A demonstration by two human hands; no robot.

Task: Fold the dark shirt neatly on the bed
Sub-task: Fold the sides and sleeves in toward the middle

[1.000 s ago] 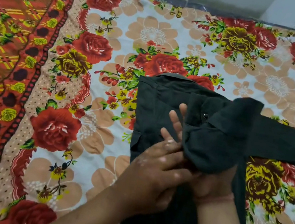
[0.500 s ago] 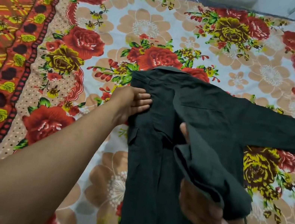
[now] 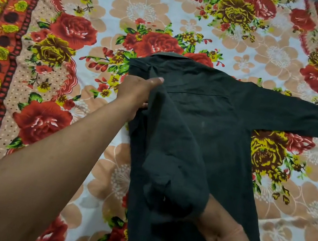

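1. Shirt (image 3: 205, 128), dark and long-sleeved, lies back-up on the flowered bedsheet (image 3: 143, 11) near the middle of the bed, its collar (image 3: 165, 54) pointing away from the person and its body running down toward the bottom of the head view.

2. One sleeve (image 3: 295, 114) stretches flat out to the right, not yet folded, with its cuff at the edge of the picture. The other sleeve (image 3: 172, 150) has been brought across the shirt's back and runs down along it, so the left side already looks narrowed.

3. The left hand (image 3: 137, 91) reaches far forward and presses at the shoulder, just below the collar. Its fingers are partly tucked under the turned cloth, seemingly to pin the top of the fold so that it cannot slide.

4. The right hand (image 3: 217, 228) sits low, closed on the folded sleeve's cuff end (image 3: 174, 197), which bunches up over it. It probably holds the cuff to draw the sleeve straight down the back before laying it flat.

5. Judged from this, the fold is at an early stage: the right sleeve and the long body are yet to be folded.

6. The bunched cuff could leave a lump if it is set down without smoothing.
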